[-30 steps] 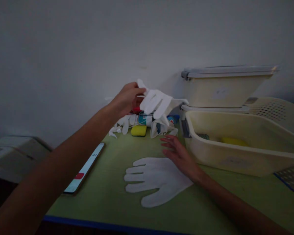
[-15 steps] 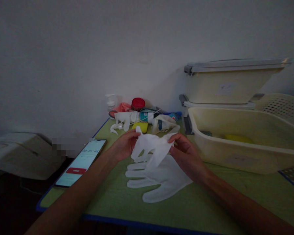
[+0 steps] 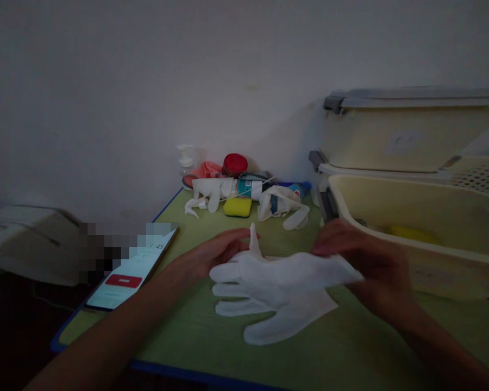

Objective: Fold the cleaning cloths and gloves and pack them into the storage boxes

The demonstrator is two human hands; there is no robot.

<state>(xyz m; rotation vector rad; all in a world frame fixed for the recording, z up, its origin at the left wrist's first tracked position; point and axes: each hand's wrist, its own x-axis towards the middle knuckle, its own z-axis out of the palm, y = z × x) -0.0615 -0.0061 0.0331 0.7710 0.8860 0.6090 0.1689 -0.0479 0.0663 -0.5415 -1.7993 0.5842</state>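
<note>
Holding the cuff end of the upper glove [image 3: 287,271], the right hand [image 3: 377,263] was blurred and clamped on the cloth; the left hand [image 3: 222,251] was at the finger end, its fingers partly behind the fabric, so whether it gripped could not be told. The hands were apart, with the upper glove between them; it lay above and partly over the lower glove [image 3: 264,332], which was spread flat, fingers toward the left, in the lower middle of the frame. The step in hand looked like lining one glove up over the other; that move seemed to call for a light hold at both ends and smoothing of the thin, floppy cloth.

The green surface [image 3: 195,336] had a blue edge; a phone [image 3: 124,279] with a lit screen lay at its left. Behind the hands, around the centre, were a yellow sponge [image 3: 237,207], a red roll [image 3: 235,163] and a pump bottle [image 3: 185,163]; an open cream bin [image 3: 464,274] stood at the right, below a lidded box [image 3: 362,141]; behind everything rose a plain, dim wall [image 3: 228,70].
</note>
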